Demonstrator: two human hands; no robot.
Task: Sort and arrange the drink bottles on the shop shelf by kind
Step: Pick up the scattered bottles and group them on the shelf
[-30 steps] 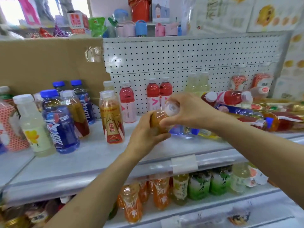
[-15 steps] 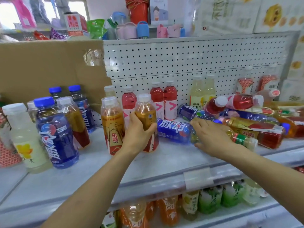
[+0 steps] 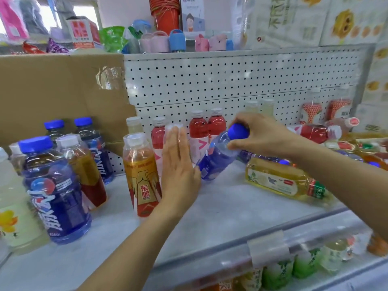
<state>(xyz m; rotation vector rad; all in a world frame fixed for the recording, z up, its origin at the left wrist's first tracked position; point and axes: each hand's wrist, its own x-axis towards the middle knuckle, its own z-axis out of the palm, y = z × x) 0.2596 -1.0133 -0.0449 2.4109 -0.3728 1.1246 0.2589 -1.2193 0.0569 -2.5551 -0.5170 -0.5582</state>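
My right hand (image 3: 259,133) grips the blue cap end of a blue drink bottle (image 3: 216,158), which tilts with its base on the white shelf (image 3: 220,206). My left hand (image 3: 178,164) is flat with straight fingers against an upright orange-label bottle that it mostly hides. Another orange-label bottle (image 3: 141,175) stands just left of it. Upright blue bottles (image 3: 54,192) and amber bottles (image 3: 86,169) stand at the left. Red drink bottles (image 3: 206,129) stand at the back by the pegboard.
A yellow tea bottle (image 3: 283,181) lies on its side at the right, in front of a heap of lying bottles (image 3: 336,141). A pale yellow bottle (image 3: 14,217) stands far left. A cardboard sheet (image 3: 52,91) covers the back left. The lower shelf holds green and orange bottles (image 3: 279,271).
My left hand set the orange-label bottle upright and has opened flat against it. My right hand took hold of the lying blue bottle by its cap end and tipped it up.
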